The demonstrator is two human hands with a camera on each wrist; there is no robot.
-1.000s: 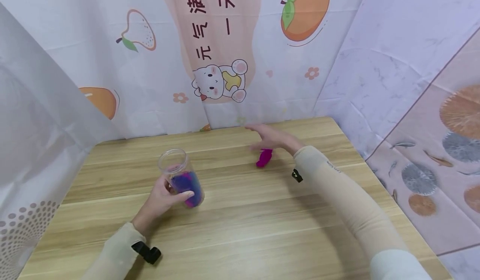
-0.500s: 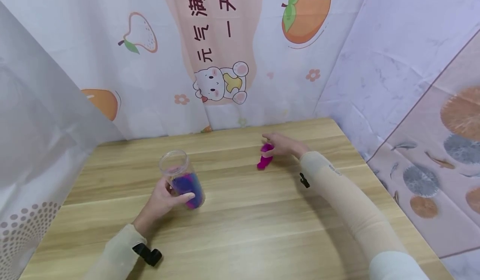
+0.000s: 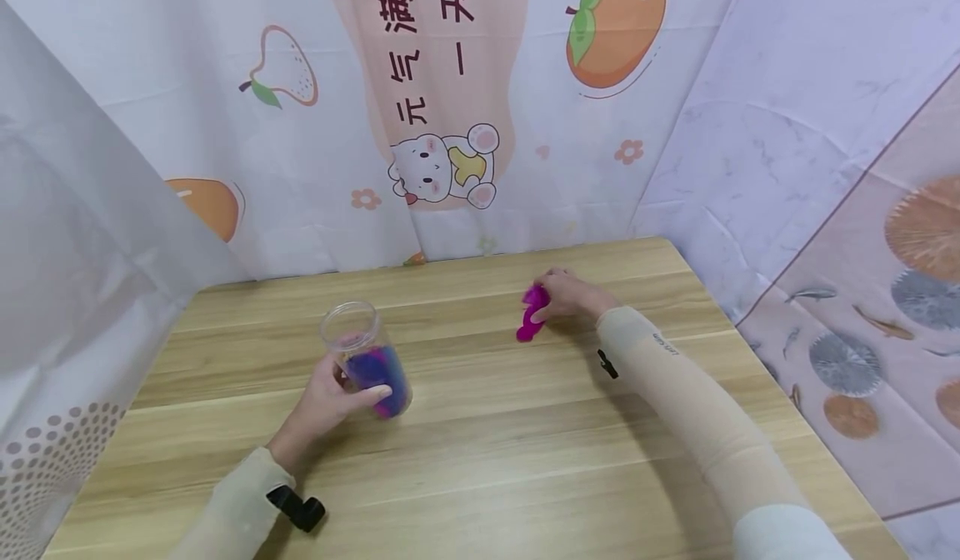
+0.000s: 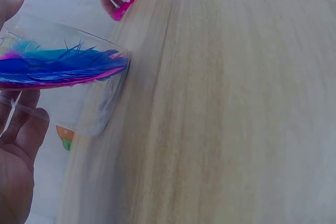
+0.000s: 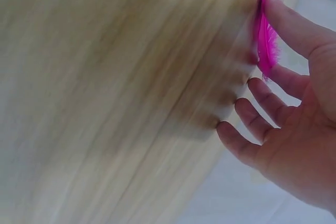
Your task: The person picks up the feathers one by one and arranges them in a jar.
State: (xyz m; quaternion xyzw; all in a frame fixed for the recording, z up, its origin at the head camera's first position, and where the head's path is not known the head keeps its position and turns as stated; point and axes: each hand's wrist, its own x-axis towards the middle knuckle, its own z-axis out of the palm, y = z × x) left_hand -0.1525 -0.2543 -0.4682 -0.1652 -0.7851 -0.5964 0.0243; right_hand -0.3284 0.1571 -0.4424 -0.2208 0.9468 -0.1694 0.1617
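On the left of the table, my left hand point(image 3: 324, 400) grips a clear plastic cup point(image 3: 361, 341) round its side, thumb across the front. The cup leans a little, its mouth toward the upper left. Blue, teal and magenta feathers point(image 4: 68, 66) fill its lower part. Toward the back right, my right hand point(image 3: 570, 295) pinches a magenta feather point(image 3: 527, 327) lying close along the tabletop. In the right wrist view the thumb point(image 5: 291, 22) presses one part of that feather, and the index finger meets its lower end. The other fingers are bent, their tips at the wood.
The wooden table point(image 3: 465, 452) reaches back to a white printed curtain point(image 3: 300, 168). More patterned cloth point(image 3: 817, 235) hangs along the right side, and a pale curtain point(image 3: 67, 235) along the left. A black wrist strap point(image 3: 295, 507) sits on the left sleeve.
My right hand has come down from above the table, moved slightly right, and closed its thumb and finger on the magenta feather. The left hand and cup have stayed put.
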